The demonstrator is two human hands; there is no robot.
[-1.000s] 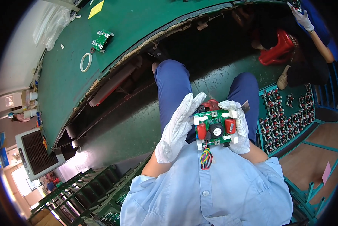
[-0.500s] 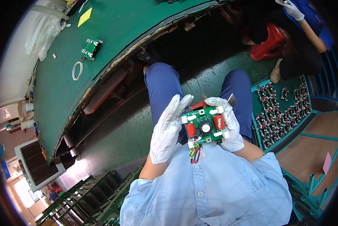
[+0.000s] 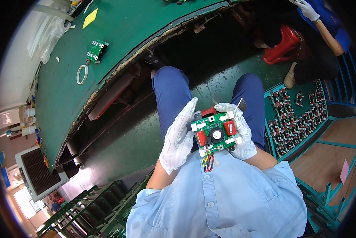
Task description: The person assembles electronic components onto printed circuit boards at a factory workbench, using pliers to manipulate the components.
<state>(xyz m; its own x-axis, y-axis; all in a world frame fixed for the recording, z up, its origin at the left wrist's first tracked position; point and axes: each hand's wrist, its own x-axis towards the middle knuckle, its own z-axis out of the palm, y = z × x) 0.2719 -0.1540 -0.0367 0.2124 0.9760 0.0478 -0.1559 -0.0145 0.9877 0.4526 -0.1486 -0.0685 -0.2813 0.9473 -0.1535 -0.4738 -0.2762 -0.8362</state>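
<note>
A green circuit board [image 3: 223, 145] is held in front of my shirt. It carries red blocks, white connectors, a round black part and a bundle of coloured wires [image 3: 207, 163] hanging from its near edge. My right hand [image 3: 244, 133], in a white glove, is closed on the board's right side. A flat metal blade-like piece [image 3: 242, 104] sticks up by that hand's fingers; how it is held is hidden. My gloved left hand [image 3: 177, 139] is open beside the board's left edge, fingers stretched out and palm toward it. Whether its thumb touches the board I cannot tell.
A green workbench [image 3: 67, 95] curves across the left, bearing another circuit board [image 3: 97, 51], a white ring [image 3: 82, 74] and a yellow paper [image 3: 90, 18]. At right lies a tray [image 3: 268, 131] of several boards. A co-worker's gloved hand [image 3: 308, 10] and a red stool [image 3: 283, 43] are beyond.
My left hand has tilted and its fingers have straightened, drawn closer together beside the board. The board and my right hand have barely moved.
</note>
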